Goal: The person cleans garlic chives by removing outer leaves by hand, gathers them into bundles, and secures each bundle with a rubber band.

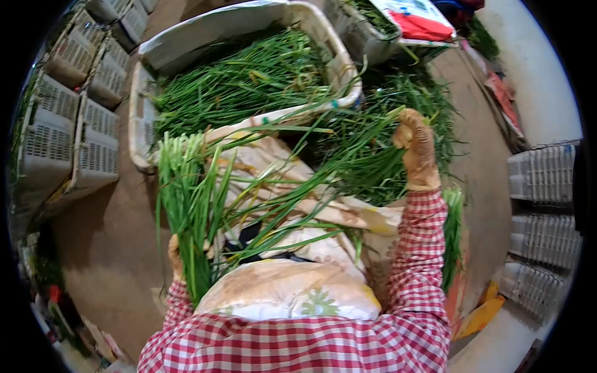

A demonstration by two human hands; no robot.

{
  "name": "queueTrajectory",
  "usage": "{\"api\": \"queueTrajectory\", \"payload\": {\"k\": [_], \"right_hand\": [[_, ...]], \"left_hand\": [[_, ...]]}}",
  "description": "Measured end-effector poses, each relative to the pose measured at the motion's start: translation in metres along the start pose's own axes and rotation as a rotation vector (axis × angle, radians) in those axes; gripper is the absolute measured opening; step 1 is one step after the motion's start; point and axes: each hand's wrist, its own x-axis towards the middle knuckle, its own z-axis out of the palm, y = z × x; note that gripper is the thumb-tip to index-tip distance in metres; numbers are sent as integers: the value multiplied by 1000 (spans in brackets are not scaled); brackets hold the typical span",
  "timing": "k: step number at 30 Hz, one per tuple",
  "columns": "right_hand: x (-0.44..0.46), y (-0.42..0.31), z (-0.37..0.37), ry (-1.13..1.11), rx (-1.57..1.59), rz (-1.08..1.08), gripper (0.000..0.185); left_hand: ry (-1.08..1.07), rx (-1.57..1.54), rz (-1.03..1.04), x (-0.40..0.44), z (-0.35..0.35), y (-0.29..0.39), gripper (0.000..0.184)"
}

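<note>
My left hand [175, 256], in a soiled glove, is closed round a thick bunch of garlic chives [186, 205] held upright, pale cut ends on top. Part of that hand is hidden behind the leaves. Out in front to the right, my gloved right hand [415, 146] is closed on the ends of some long chive leaves [382, 158]. Loose strands [298, 202] trail between the two hands across my stained apron [280, 292]. Below and beyond the right hand lies a heap of loose chives [373, 183].
A large white tub [140, 112] full of chives stands in front of me. Stacked plastic crates [96, 137] line the left side, and more crates [541, 174] stand at right by the wall. Another chive bunch [454, 230] is beside my right arm, near a yellow item [482, 317].
</note>
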Motion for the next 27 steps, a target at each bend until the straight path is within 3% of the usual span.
{"api": "queueTrajectory", "payload": {"k": [2, 6, 8, 9, 10, 11, 13, 15, 16, 18, 19, 20, 22, 23, 25, 26, 27], "right_hand": [[-1, -2, -1, -104, 190, 29, 26], [1, -2, -2, -219, 353, 66, 24], [-2, -2, 0, -332, 497, 110, 21], [-12, -23, 21, -174, 314, 140, 19], [-10, -29, 9, -358, 353, 108, 19], [-14, -35, 7, -263, 79, -147, 21], [-23, -48, 2, 179, -622, -530, 30], [-18, -90, 1, 107, -340, -543, 25], [-20, -108, -4, 102, -348, -598, 29], [-21, -124, -9, 117, -458, -719, 33], [-22, -131, -11, 130, -511, -780, 36], [-39, -129, 45, 268, -768, -832, 35], [-36, -131, 69, -37, -527, -793, 38], [-44, -136, 81, -206, -380, -657, 41], [-53, -157, 111, -363, -236, -527, 43], [-48, -170, 121, -702, -52, -409, 46], [-41, -175, 121, -776, -34, -365, 44]], "left_hand": [[-67, 2, 126, 5, -12, -4, 60], [-136, -125, 167, 7, 16, -6, 59], [-285, -328, 230, 6, 24, -9, 55], [-313, -372, 258, 5, 26, -10, 54], [-343, -417, 285, 3, 29, -12, 53], [-308, -357, 256, 0, 25, -12, 55], [-261, -220, 163, -10, 17, -9, 60], [-210, -103, 73, -10, 15, -9, 66], [-159, -57, 43, -7, 14, -9, 67], [-239, -84, -76, -1, 6, -7, 57], [-179, -69, -51, 0, 9, -7, 51], [-126, -52, -31, 2, 15, -6, 46], [-76, 38, -29, 9, 23, 2, 41], [-18, 129, -20, 12, 26, 3, 36], [-28, 161, -3, 17, 42, 9, 36], [-22, 188, 18, 18, 51, 11, 35], [-12, 240, 59, 20, 57, 12, 34]]}}
